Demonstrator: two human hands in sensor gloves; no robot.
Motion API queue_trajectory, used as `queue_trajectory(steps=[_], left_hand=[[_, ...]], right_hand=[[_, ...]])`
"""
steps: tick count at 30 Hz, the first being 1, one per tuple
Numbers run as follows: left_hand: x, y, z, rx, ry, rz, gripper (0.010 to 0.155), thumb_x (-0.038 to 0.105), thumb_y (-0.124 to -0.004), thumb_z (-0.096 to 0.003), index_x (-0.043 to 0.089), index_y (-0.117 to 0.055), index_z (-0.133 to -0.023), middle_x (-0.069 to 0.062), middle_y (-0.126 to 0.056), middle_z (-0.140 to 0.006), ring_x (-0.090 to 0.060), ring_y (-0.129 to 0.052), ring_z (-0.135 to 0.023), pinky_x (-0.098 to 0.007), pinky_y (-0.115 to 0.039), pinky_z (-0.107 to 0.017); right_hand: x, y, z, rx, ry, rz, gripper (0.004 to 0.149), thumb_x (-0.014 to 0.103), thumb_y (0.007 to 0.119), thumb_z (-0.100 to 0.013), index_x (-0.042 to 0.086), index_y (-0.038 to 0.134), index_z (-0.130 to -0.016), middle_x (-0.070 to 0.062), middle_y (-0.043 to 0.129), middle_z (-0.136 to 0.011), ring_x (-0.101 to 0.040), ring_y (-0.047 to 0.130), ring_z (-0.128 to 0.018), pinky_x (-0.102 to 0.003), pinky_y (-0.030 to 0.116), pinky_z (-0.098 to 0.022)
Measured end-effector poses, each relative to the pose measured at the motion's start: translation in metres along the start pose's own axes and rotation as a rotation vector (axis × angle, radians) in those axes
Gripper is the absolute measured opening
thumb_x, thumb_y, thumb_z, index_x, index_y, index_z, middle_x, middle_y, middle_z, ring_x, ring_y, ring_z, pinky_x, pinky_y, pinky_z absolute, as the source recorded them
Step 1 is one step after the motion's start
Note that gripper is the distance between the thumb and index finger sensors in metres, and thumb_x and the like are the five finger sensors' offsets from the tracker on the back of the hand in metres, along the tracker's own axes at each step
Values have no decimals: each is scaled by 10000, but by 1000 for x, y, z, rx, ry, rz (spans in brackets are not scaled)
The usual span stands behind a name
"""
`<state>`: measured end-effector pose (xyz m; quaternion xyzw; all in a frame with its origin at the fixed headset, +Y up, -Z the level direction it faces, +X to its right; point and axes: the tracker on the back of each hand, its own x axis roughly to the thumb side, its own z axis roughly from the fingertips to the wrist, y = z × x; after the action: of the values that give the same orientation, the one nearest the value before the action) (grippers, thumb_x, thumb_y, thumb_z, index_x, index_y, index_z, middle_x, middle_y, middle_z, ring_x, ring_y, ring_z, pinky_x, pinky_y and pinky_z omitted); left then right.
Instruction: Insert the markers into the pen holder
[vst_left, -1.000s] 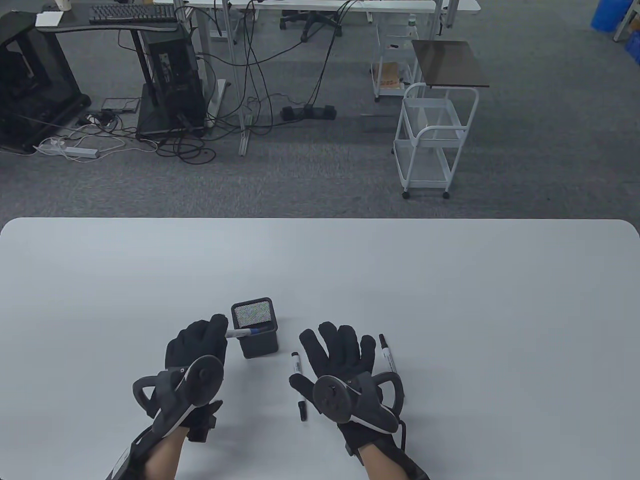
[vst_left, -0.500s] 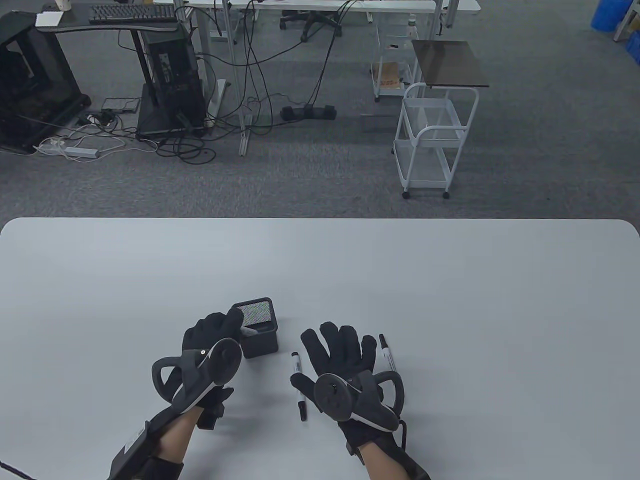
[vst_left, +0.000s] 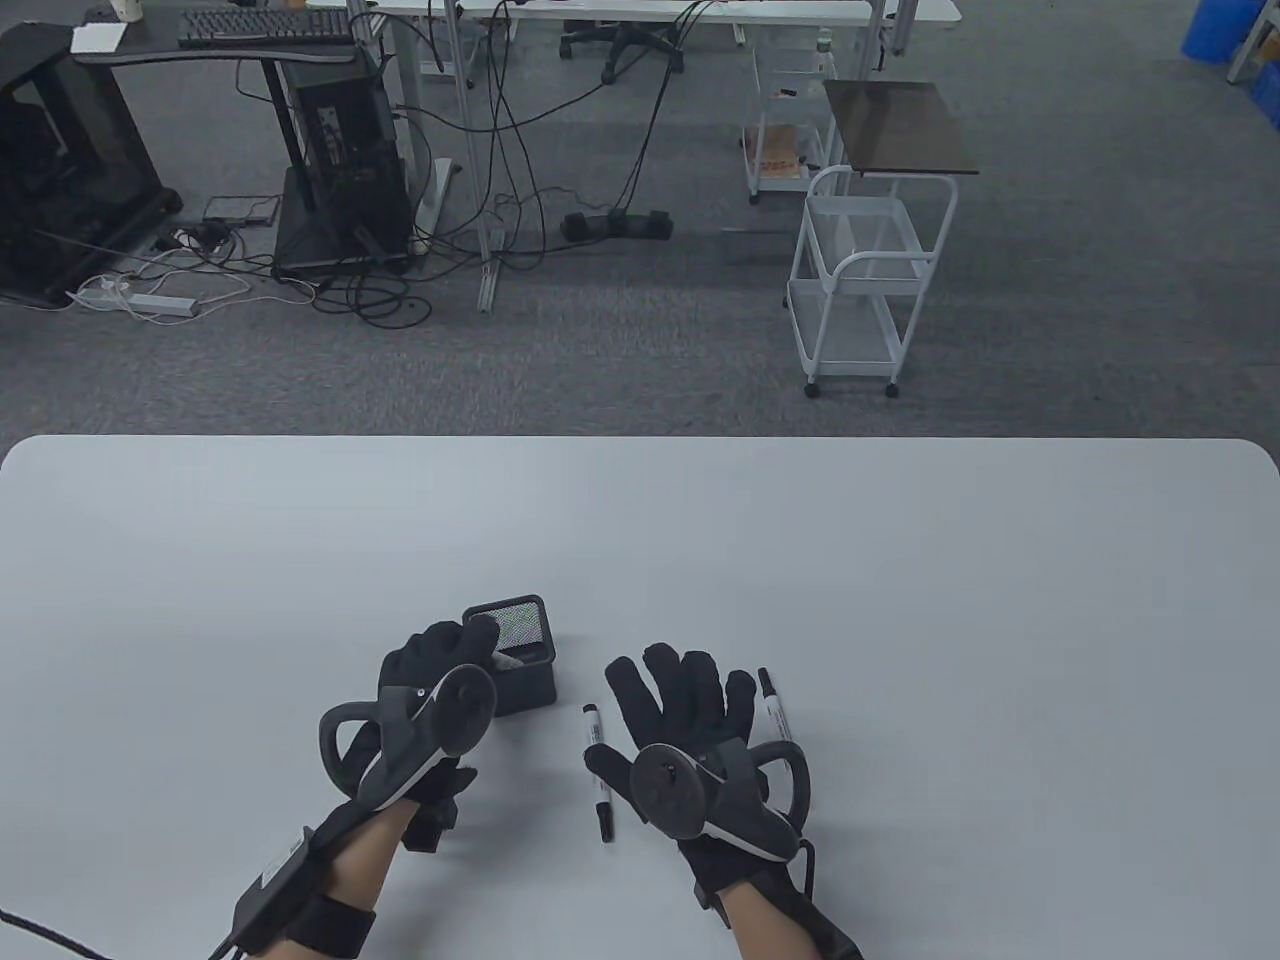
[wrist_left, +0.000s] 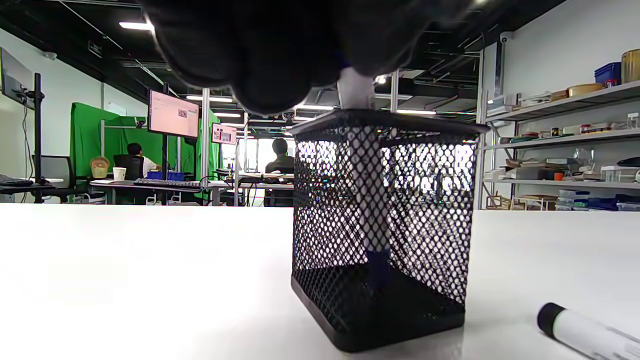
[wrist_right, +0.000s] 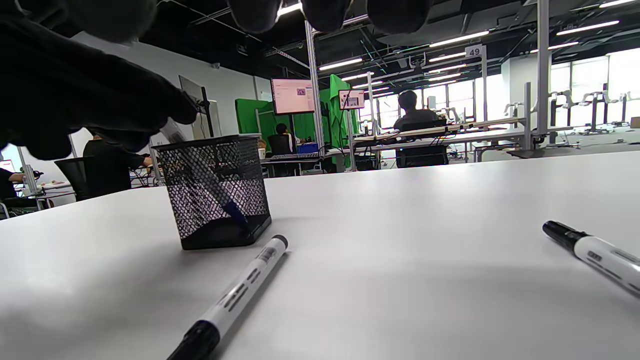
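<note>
A black mesh pen holder (vst_left: 527, 682) stands on the white table (vst_left: 900, 600). My left hand (vst_left: 478, 645) reaches over the holder's near-left rim and holds the top of a white marker with a blue cap (wrist_left: 367, 200). The marker stands cap down inside the holder, slightly tilted in the right wrist view (wrist_right: 212, 187). My right hand (vst_left: 683, 690) lies flat on the table with its fingers spread, holding nothing. One black-capped marker (vst_left: 598, 768) lies just left of it and another (vst_left: 775, 707) just right of it.
The holder (wrist_right: 215, 192) stands just beyond the end of the nearer loose marker (wrist_right: 240, 295), with the other marker (wrist_right: 597, 256) further right. Beyond the table's far edge are the carpet floor, a white wire cart (vst_left: 865, 280) and desks with cables.
My left hand moved right and forward over the holder and turned the blue-capped marker from lying across the rim to standing cap down inside it. The right hand stayed still.
</note>
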<state>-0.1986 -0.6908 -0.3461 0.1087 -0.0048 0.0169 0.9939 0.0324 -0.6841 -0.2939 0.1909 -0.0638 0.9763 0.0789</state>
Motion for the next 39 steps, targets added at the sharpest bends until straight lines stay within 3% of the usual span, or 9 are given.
queue_trajectory(steps=[20, 27, 32, 39], left_hand=[[-2, 1, 0, -31, 0, 12, 631, 541, -704, -581, 381, -539, -1169, -22, -631, -1161, -275, -769, -1046, -522, -623, -855], [-3, 8, 3, -42, -24, 20, 610, 548, -685, -586, 354, -589, -1157, -43, -580, -1214, -343, -697, -1117, -610, -552, -857], [-4, 16, 13, -72, -39, 57, 599, 553, -667, -592, 332, -621, -1146, -37, -578, -1230, -378, -649, -1158, -701, -451, -840], [-5, 23, 36, -102, -99, 170, 613, 563, -650, -597, 344, -579, -1165, -54, -539, -1258, -409, -594, -1188, -726, -406, -835]], right_hand=[[-1, 0, -1, 4, 7, 6, 776, 643, 533, -613, 216, 319, -1225, -215, 249, -1273, -572, 361, -1136, -744, 237, -722], [-1, -1, -1, 3, 10, 6, 775, 642, 534, -613, 215, 321, -1224, -218, 251, -1272, -574, 364, -1134, -745, 238, -722], [-2, 0, -1, 5, 13, 7, 777, 642, 535, -612, 214, 322, -1224, -220, 254, -1272, -575, 368, -1133, -746, 240, -720], [-2, -1, 0, 4, 13, 4, 773, 638, 535, -615, 210, 327, -1224, -224, 263, -1271, -573, 372, -1134, -748, 243, -718]])
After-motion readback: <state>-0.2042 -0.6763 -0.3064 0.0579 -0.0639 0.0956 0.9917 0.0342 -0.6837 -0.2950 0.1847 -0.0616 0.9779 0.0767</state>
